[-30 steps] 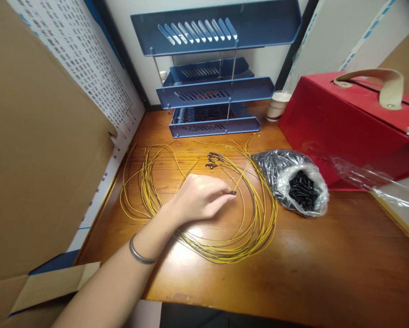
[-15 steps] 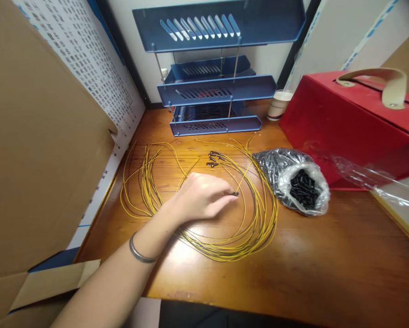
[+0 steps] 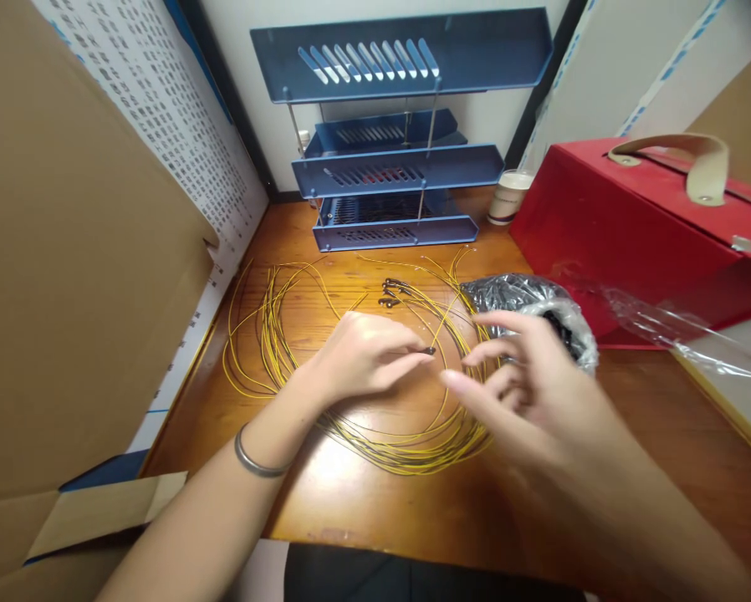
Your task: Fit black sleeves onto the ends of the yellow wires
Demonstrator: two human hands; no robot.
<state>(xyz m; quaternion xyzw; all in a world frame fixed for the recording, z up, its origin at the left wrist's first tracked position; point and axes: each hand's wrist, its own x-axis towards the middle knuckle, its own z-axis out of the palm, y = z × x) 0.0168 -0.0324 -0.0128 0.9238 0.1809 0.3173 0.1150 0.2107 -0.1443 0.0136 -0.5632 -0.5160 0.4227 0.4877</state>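
A tangle of thin yellow wires [image 3: 268, 334] lies looped on the wooden desk [image 3: 664, 435]. My left hand [image 3: 363, 355] rests on the loops and pinches the small black tip of one yellow wire [image 3: 430, 350] between thumb and fingers. My right hand [image 3: 526, 385] hovers just right of that tip, fingers spread and empty, partly covering a clear plastic bag of small black parts [image 3: 526, 297]. A few more black-tipped wire ends [image 3: 391, 293] lie behind my left hand.
A blue three-tier letter tray [image 3: 401, 159] stands at the back. A paper cup [image 3: 507, 196] sits beside a red box with a tan handle [image 3: 651, 217] on the right. A large cardboard sheet [image 3: 68, 276] leans along the left. Clear plastic film [image 3: 676, 326] lies right.
My right hand has come into view from the lower right and now hangs next to the wire tip. My left hand has kept its pinch and hardly moved.
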